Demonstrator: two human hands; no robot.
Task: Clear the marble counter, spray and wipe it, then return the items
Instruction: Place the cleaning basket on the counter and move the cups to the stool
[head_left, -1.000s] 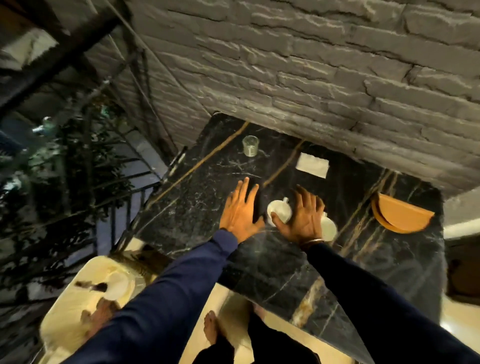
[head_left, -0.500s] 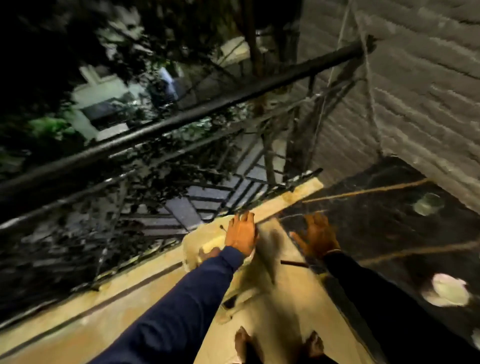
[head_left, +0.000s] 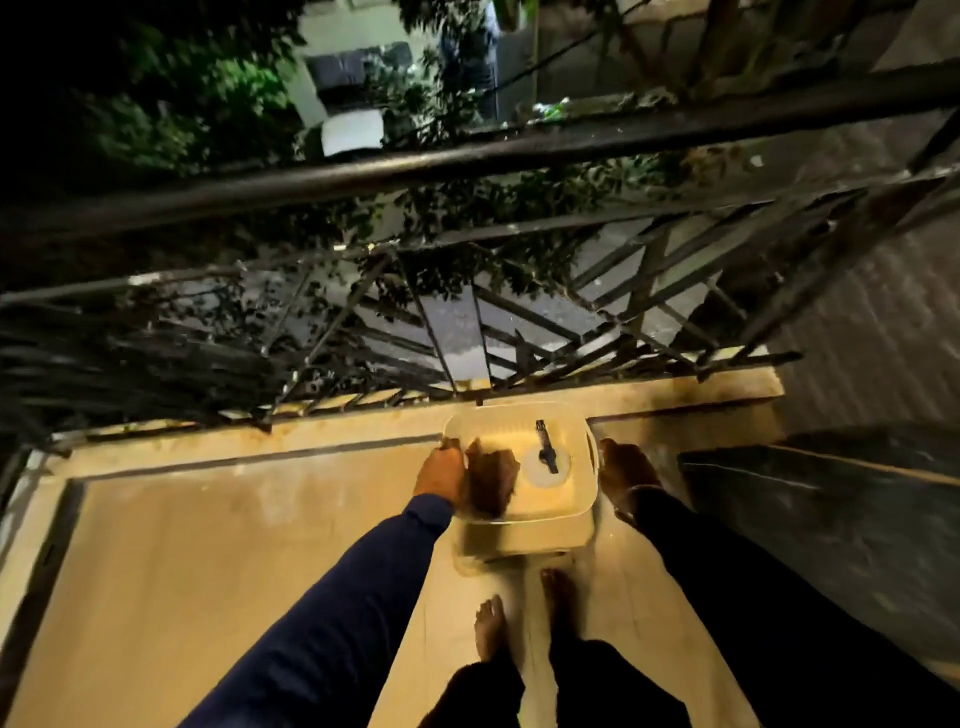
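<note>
We're holding the pale plastic tub (head_left: 540, 535) off the floor by both sides, left hand (head_left: 441, 470) gripping its left rim and right hand (head_left: 621, 467) gripping the right handle, beside the marble counter (head_left: 831, 499) and near the railing (head_left: 467, 161).

I see the tub (head_left: 524, 540) hemmed in on three sides: the black railing (head_left: 467, 156) rises just beyond its far edge, the marble counter (head_left: 831, 519) stands near on its right, and bare feet (head_left: 488, 629) crowd its near side. Only the tan floor (head_left: 208, 545) to its left gives me open room to pass.
</note>
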